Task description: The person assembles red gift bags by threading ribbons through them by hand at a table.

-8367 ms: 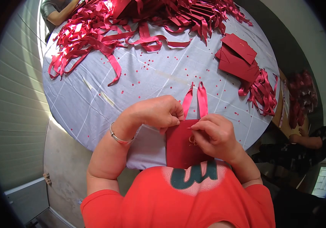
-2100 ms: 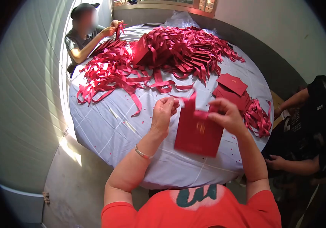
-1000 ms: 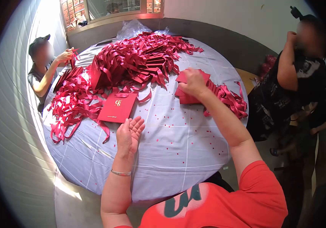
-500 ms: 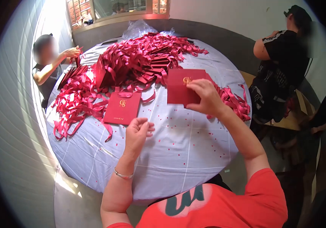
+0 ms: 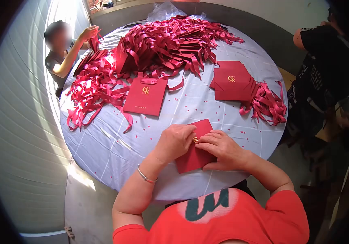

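Note:
A flat red paper bag with a gold monogram lies slanted near the front of the round table, between my hands. My left hand is closed at its upper left part, fingertips pinched close to the monogram; what exactly they pinch is hidden. Across its right side lies my right hand, fingers on the front and thumb at the lower edge. Farther back on the right sits a stack of similar red bags, their ribbon handles trailing right. Another red bag lies flat on the left, gold print facing up.
A large heap of red bags and ribbons covers the table's far side, with clear plastic behind it. A co-worker at the left handles ribbons. Another person is at the right. Small red dots speckle the pale tablecloth.
My right hand has moved from the right stack down toward me, and a bag now lies under both hands. My left hand has come right onto it. The view has tilted downward.

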The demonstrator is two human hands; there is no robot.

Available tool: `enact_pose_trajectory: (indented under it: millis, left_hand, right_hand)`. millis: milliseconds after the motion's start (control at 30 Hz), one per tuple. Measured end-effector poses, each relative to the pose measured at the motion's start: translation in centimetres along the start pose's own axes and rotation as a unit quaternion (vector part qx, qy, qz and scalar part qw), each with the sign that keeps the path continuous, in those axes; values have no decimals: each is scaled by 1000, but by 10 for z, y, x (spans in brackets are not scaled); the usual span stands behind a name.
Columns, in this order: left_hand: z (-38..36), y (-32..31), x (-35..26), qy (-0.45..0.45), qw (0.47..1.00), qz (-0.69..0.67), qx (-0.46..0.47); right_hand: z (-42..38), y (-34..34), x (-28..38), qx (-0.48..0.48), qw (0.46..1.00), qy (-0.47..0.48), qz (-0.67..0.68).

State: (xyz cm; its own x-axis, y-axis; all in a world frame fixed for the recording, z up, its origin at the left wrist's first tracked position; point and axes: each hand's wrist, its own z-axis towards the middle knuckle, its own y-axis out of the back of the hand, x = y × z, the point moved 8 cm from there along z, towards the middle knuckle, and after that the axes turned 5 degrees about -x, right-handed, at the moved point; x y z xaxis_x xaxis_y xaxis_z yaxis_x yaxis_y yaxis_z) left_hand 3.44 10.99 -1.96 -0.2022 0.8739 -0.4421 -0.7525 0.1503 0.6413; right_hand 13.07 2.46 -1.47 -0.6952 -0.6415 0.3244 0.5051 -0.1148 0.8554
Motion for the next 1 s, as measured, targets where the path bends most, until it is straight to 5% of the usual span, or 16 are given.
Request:
enact_pose_trajectory:
  millis: [67, 500, 833, 1000]
  left_hand:
    - [-2, 0, 6, 95, 995, -11, 1]
    - [-6, 9, 44, 264, 946, -166, -88]
    - [-8, -15, 31, 202, 974, 61, 84]
    - [-7, 1, 31, 163, 985, 63, -1]
  right_hand:
    - [-3, 0, -1, -2, 1000, -11, 6]
    - [-5, -4, 0, -17, 1000, -4, 16]
    - [-9, -11, 5, 4, 996, 32, 89]
    - [23, 1, -16, 17, 966, -41, 256]
